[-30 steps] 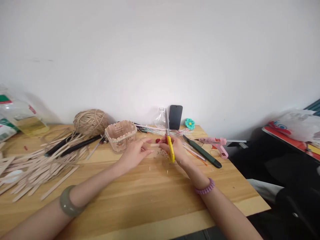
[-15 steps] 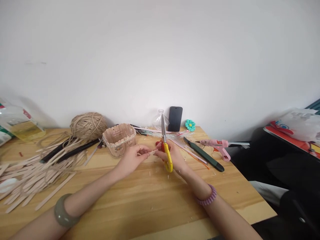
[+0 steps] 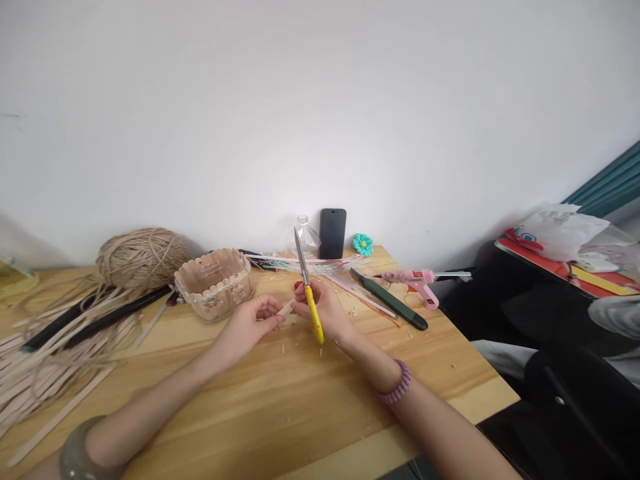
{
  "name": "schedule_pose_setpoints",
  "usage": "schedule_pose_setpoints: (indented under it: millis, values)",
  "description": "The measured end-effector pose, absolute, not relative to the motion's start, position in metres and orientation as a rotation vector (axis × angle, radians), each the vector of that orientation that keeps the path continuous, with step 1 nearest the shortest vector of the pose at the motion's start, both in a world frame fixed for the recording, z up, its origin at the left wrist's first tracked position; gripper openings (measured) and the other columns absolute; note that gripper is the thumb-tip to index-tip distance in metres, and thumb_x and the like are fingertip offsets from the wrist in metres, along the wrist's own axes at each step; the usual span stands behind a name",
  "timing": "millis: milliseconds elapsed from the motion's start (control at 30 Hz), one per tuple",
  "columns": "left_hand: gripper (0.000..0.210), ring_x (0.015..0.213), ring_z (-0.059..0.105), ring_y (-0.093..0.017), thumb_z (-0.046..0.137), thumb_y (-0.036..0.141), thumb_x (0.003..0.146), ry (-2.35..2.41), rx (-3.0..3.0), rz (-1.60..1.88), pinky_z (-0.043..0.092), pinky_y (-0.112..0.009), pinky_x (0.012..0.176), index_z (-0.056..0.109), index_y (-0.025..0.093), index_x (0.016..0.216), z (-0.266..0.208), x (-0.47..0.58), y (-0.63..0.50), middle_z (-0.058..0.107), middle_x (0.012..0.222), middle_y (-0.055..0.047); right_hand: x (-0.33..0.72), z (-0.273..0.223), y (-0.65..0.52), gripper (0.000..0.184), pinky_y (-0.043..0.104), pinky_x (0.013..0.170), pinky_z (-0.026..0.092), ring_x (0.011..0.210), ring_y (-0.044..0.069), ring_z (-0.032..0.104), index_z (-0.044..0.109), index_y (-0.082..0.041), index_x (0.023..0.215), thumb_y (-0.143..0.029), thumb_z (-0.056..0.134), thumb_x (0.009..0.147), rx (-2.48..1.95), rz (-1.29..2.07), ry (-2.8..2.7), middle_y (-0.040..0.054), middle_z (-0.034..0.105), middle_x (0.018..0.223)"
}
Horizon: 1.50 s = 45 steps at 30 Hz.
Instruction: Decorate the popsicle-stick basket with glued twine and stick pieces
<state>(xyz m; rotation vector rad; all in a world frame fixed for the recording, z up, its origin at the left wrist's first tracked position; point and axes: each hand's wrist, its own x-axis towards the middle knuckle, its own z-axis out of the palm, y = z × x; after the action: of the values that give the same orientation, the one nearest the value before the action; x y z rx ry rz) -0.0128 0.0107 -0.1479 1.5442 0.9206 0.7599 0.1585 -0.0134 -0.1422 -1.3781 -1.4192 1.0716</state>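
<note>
A short piece of wooden craft stick [image 3: 287,309] spans the gap between my two hands above the table. My left hand [image 3: 257,321] pinches its left end between thumb and fingers. My right hand [image 3: 323,310] has yellow-handled scissors [image 3: 311,310] in its grip, blades pointing up and away, and its fingertips touch the right end of the stick piece. Left of my hands stands a small basket made of wooden sticks [image 3: 213,283], with a beaded trim along its rim. Small wood chips lie on the tabletop below my hands.
Many loose craft sticks [image 3: 63,407] and a ball of twine [image 3: 143,259] cover the left side. Behind my hands are a clear bottle [image 3: 303,233], a phone [image 3: 333,233] and a turquoise flower [image 3: 363,245]. To the right lie a green-handled cutter [image 3: 393,301] and a pink glue gun [image 3: 413,279].
The view has swung right, so everything sits further left. The scissors have turned more edge-on in my right hand, and more of the stick piece shows between my fingers.
</note>
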Motion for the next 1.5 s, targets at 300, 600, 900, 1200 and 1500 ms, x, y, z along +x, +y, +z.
schedule_pose_setpoints:
  millis: [300, 600, 900, 1200, 1500]
  values:
    - [0.023, 0.059, 0.06, -0.016, 0.067, 0.031, 0.067, 0.952, 1.512, 0.797, 0.047, -0.029, 0.061, 0.061, 0.014, 0.081, -0.142, -0.012, 0.008, 0.063, 0.065, 0.0, 0.16, -0.143, -0.012, 0.029, 0.041, 0.079, 0.053, 0.095, 0.021, 0.062, 0.055, -0.016, 0.116, -0.03, 0.056, 0.091, -1.368, 1.013, -1.424, 0.0076, 0.059, 0.115]
    - [0.025, 0.057, 0.059, -0.013, 0.063, 0.036, 0.071, 0.878, 1.517, 0.763, 0.048, -0.028, 0.058, 0.055, 0.016, 0.083, -0.138, -0.013, 0.005, 0.062, 0.064, 0.002, 0.16, -0.129, -0.015, 0.019, 0.033, 0.069, 0.052, 0.075, 0.015, 0.062, 0.06, -0.013, 0.097, -0.03, 0.061, 0.086, -1.304, 0.997, -1.392, 0.0024, 0.064, 0.09]
    - [0.026, 0.048, 0.054, -0.013, 0.064, 0.041, 0.069, 0.889, 1.577, 0.634, 0.047, -0.028, 0.053, 0.059, 0.016, 0.075, -0.117, -0.014, 0.01, 0.058, 0.052, 0.004, 0.17, -0.098, -0.018, 0.03, 0.026, 0.056, 0.045, 0.055, 0.011, 0.054, 0.053, -0.019, 0.076, -0.026, 0.076, 0.058, -1.176, 1.089, -1.325, -0.0066, 0.055, 0.062]
    - [0.021, 0.063, 0.056, -0.015, 0.062, 0.034, 0.072, 0.841, 1.711, 0.662, 0.047, -0.028, 0.065, 0.066, 0.016, 0.08, -0.116, 0.002, 0.025, 0.061, 0.066, 0.0, 0.185, -0.092, -0.019, 0.03, 0.026, 0.058, 0.045, 0.058, 0.012, 0.054, 0.054, -0.019, 0.074, -0.025, 0.076, 0.055, -1.241, 0.996, -1.261, -0.0053, 0.055, 0.066]
    - [0.018, 0.076, 0.059, -0.02, 0.056, 0.034, 0.078, 0.969, 1.867, 0.697, 0.043, -0.031, 0.072, 0.066, 0.019, 0.08, -0.136, -0.003, 0.035, 0.067, 0.082, -0.003, 0.23, -0.086, -0.017, 0.028, 0.021, 0.04, 0.028, 0.041, 0.007, 0.037, 0.047, -0.02, 0.063, -0.035, 0.071, 0.065, -1.38, 0.83, -1.088, -0.0085, 0.043, 0.05]
